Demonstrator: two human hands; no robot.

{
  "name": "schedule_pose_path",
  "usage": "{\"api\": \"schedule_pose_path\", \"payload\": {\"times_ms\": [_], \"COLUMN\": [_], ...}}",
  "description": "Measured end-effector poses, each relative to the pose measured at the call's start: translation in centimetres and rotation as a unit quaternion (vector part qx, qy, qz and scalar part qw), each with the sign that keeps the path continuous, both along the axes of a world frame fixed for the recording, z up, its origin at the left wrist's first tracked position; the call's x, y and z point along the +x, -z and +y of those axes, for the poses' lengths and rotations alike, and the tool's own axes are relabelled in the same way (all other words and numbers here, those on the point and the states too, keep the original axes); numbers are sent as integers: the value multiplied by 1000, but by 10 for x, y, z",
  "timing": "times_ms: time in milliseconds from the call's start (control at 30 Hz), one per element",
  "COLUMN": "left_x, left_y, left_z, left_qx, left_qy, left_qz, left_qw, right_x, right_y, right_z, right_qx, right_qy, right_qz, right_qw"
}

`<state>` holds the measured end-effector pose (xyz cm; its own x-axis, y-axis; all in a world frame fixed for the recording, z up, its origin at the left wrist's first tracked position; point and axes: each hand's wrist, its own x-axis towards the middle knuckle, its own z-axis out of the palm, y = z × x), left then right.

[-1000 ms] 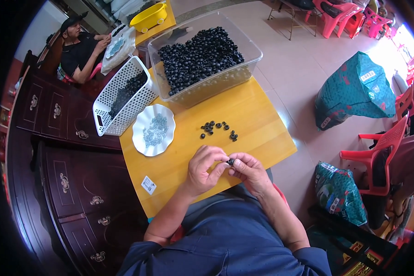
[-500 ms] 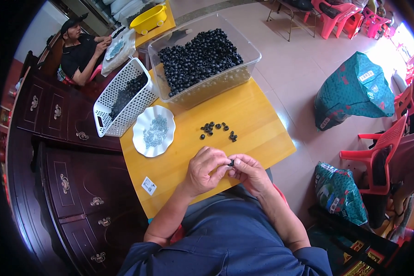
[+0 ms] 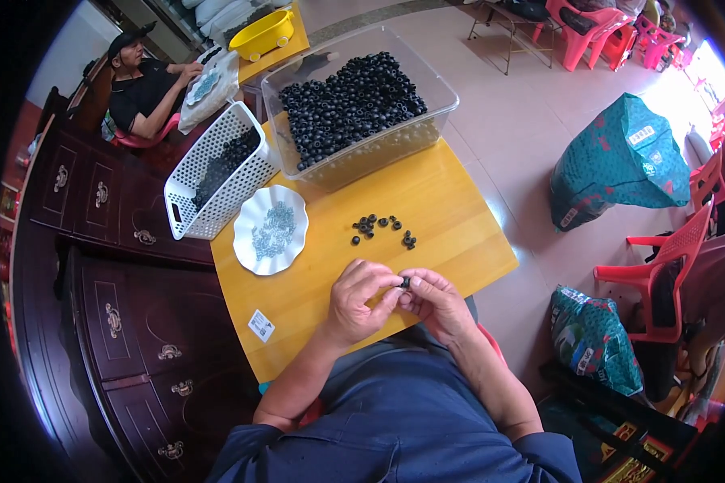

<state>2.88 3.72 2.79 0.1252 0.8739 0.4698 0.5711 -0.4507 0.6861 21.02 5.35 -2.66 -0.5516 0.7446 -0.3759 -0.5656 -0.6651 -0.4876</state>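
Observation:
My left hand [image 3: 362, 299] and my right hand [image 3: 437, 299] meet over the near edge of a yellow table [image 3: 451, 205]. Between their fingertips they pinch one small black ring-shaped part [image 3: 405, 282]. A loose cluster of several such black parts [image 3: 379, 224] lies on the table just beyond my hands. To the left stands a white scalloped plate [image 3: 270, 229] holding small grey metal pieces. A clear plastic tub [image 3: 362, 105] full of black parts sits at the table's far side.
A white perforated basket [image 3: 217, 171] with black parts leans off the table's far left corner. A white sticker [image 3: 261, 325] lies near the front left edge. Another person in black [image 3: 149, 84] sits far left. Dark wooden cabinets [image 3: 129, 322] stand left; red plastic chairs and teal sacks stand right.

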Motion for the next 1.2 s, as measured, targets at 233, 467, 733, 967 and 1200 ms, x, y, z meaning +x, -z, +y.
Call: {"api": "schedule_pose_path", "payload": {"times_ms": [233,467,733,967,1200], "left_x": [1,1,0,-6,-20], "left_y": [0,2,2,5,3], "left_z": [1,0,1,-3,-2], "left_qx": [1,-17,-23,-162,-289], "left_qy": [4,11,12,41,117], "left_qz": [4,-2,-11,-113,-205], "left_qw": [1000,1000,1000,979,928], "right_x": [2,2,1,3,1], "right_y": [-1,0,-1,7,2], "right_z": [0,0,0,-2,1], "right_qx": [4,19,20,52,114], "right_qy": [0,9,0,3,-28], "right_qz": [-3,-10,-18,3,-6], "right_qw": [1000,1000,1000,999,993]}}
